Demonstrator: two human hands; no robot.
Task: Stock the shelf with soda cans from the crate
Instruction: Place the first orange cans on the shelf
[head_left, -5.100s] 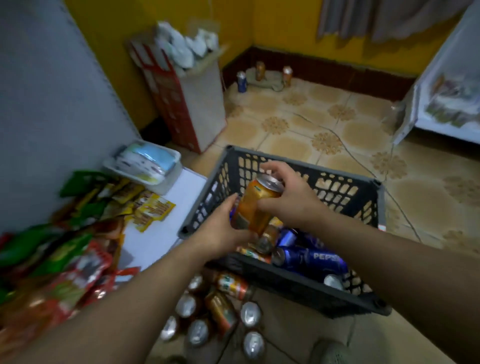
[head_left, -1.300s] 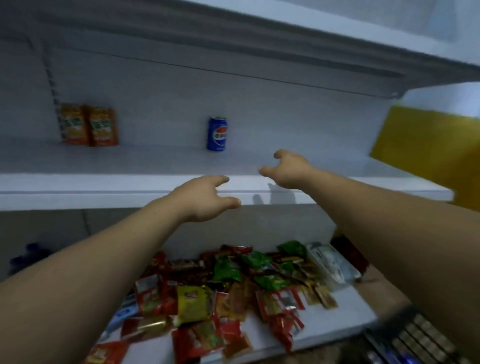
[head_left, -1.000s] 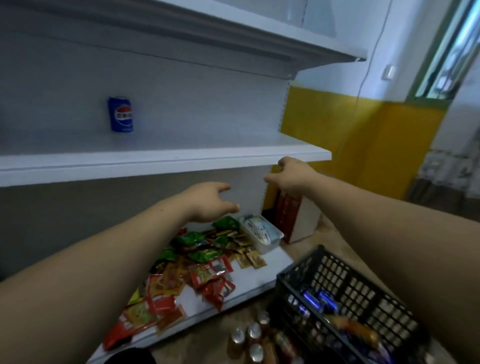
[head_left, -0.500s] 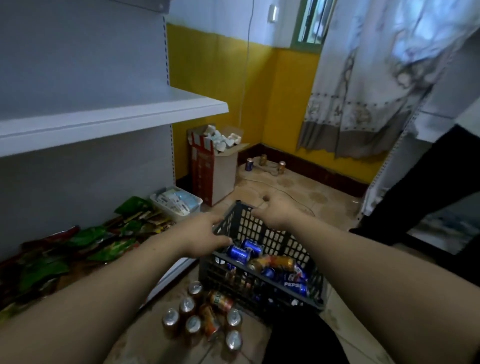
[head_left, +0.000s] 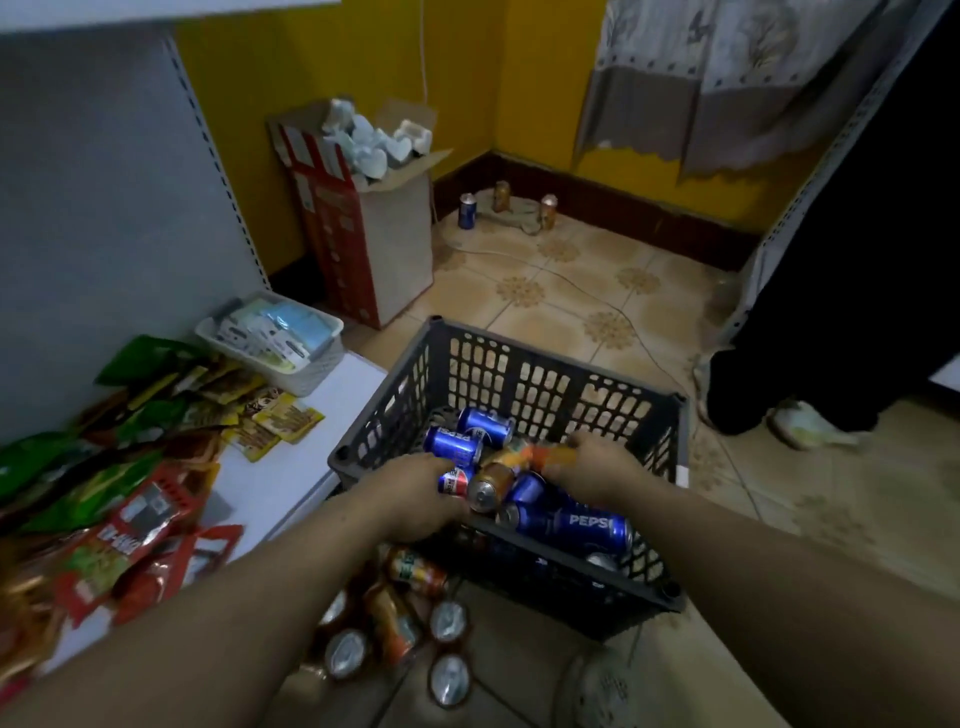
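- Loose cans (head_left: 395, 623), 6 o'clock, nearest me: smooth metal cylinders on the tiled floor. Some stand with silver tops up and some are tipped over, all just outside the crate's near wall.
- Left hand (head_left: 415, 493): it reaches over the near rim with its fingers bent down onto a blue can (head_left: 454, 480). The back of the hand hides them, so I cannot tell whether they close round it.
- Right hand (head_left: 597, 470): its fingers are wrapped round an orange can (head_left: 543, 457), which is blurred. I judge this the pick for the next trip to the shelf.
- Crate (head_left: 545, 374), centre: dark, square, rigid plastic with lattice walls. It sits on the floor close beside the shelf unit at its 9 o'clock, probably to keep the reach short.
- Soda cans (head_left: 452, 447): glossy blue and orange, heaped on their sides inside the crate. The stock to be shelved is here.
- Lower shelf (head_left: 291, 467), 9 o'clock: a flat white board carrying crinkled foil snack packets (head_left: 130, 509), with a white slotted basket (head_left: 311, 371) at its far end.
- Upper shelf (head_left: 156, 8), 11 o'clock: only its white front edge shows, and its top is hidden from me.
- Cardboard box (head_left: 374, 244), 12 o'clock: stands against the yellow wall with its flaps open, stuffed with white pieces.
- Three cans (head_left: 467, 210): upright near the dark skirting, well apart from the crate.
- Curtain (head_left: 727, 78), 1 o'clock: soft patterned cloth.
- Dark-clothed legs (head_left: 831, 312), 3 o'clock: a second person standing.
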